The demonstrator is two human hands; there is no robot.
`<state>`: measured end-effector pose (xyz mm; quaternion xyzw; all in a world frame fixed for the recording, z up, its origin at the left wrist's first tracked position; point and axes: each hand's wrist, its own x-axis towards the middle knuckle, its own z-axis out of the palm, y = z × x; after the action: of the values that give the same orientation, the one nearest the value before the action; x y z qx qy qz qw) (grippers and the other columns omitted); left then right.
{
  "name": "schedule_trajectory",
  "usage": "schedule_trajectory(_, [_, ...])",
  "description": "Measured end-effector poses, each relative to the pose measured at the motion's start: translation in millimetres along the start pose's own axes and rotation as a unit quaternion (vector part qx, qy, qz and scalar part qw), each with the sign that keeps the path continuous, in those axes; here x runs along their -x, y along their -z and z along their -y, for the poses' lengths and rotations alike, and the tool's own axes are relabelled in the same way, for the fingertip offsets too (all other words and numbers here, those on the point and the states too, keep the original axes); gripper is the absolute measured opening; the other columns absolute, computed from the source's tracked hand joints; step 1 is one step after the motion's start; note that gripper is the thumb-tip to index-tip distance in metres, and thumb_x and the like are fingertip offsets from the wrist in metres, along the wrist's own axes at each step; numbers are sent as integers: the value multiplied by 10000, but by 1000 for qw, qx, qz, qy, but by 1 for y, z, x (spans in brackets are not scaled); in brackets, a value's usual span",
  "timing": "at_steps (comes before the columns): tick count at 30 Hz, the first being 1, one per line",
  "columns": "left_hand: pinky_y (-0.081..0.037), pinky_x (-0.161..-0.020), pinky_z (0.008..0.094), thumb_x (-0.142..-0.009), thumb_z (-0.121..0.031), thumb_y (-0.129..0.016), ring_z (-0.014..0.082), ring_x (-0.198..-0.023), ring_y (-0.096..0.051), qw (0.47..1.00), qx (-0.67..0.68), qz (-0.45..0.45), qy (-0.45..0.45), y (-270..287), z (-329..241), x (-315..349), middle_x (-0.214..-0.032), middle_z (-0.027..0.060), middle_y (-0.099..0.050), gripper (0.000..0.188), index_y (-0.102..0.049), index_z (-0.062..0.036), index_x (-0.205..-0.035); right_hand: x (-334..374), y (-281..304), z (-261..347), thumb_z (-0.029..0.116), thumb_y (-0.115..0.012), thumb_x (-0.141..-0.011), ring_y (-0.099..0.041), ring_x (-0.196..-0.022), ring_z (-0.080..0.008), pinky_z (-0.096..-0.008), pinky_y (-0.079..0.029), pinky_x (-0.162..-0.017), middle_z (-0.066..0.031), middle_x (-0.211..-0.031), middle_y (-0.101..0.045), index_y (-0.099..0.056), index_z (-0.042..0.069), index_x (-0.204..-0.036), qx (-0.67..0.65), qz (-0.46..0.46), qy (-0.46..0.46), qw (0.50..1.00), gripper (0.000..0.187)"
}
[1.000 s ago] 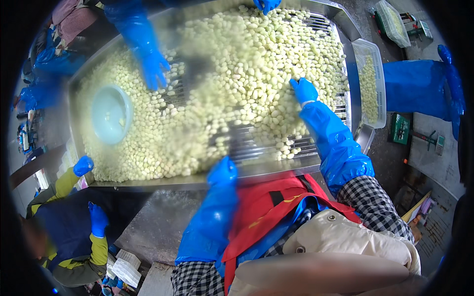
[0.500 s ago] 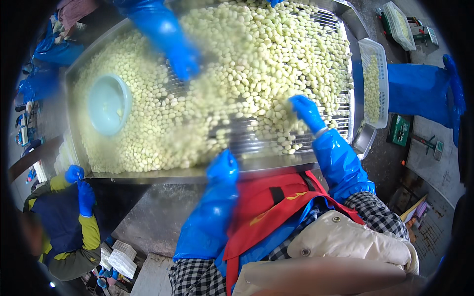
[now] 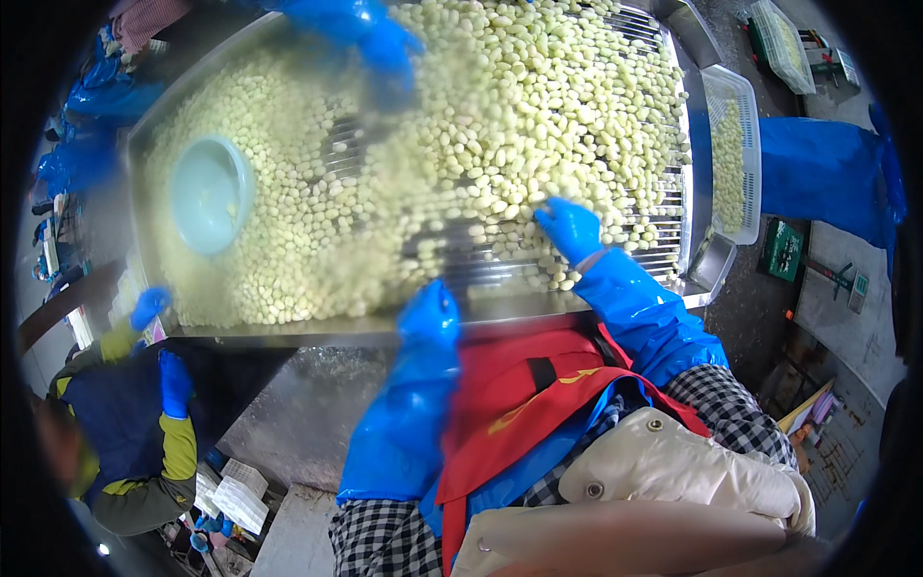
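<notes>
Pale green oval pieces (image 3: 538, 115), like large beans or nuts, are spread over a metal sorting table (image 3: 481, 306) with a slatted bed. My right hand (image 3: 571, 231), in a blue glove, reaches among them on the right side; its fingers stretch toward the left, touching the pieces. At the table's near edge, my left hand (image 3: 430, 314), also blue-gloved and slightly blurred, is curled closed; whether anything is inside is hidden. A light blue bowl (image 3: 207, 197) rests tilted on the pieces at the left.
A co-worker's blue gloved hand (image 3: 385, 53) reaches in from the far side. A white basket (image 3: 729, 159) with more pieces stands at the table's right end. Another person (image 3: 120, 413) is at the near left corner. Stacked white baskets (image 3: 240, 495) are on the lower left.
My right hand has moved left and slightly nearer over the pieces. My left hand has risen a little, staying closed. The co-worker's far hand has drawn back, and the left person's hands have parted.
</notes>
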<state>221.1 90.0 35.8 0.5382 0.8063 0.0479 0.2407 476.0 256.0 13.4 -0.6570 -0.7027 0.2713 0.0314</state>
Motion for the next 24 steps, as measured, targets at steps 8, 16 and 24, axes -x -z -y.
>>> schedule_trajectory(8, [-501,-833,389,-980,-409,-490,202,-926,-619,802,557,167,134,-19,-52,-23,-1039,82,-645,452,-597,-87,-1278,55,36,46,244,-581,-947,-591,-710,-106,-292,-492,-645,-52,-820,-648,-623,53,-1089,-409,-1,-133,903,242])
schedule_trajectory(16, [-453,-654,260,-982,-369,-497,123,-750,-521,433,774,321,334,-30,-94,-40,-1079,59,-648,440,-587,-44,-1266,78,37,25,154,-672,-835,-644,-842,-351,-439,-506,-739,-154,-930,-653,-636,69,-1113,-244,-48,75,966,292])
schedule_trajectory(24, [-450,-658,232,-942,-258,-580,100,-759,-526,460,761,347,298,-31,-94,-43,-1036,29,-648,348,-627,-87,-1242,59,-1,-39,327,-633,-876,-664,-698,-308,-417,-513,-611,-103,-781,-681,-652,116,-915,36,-29,-14,999,216])
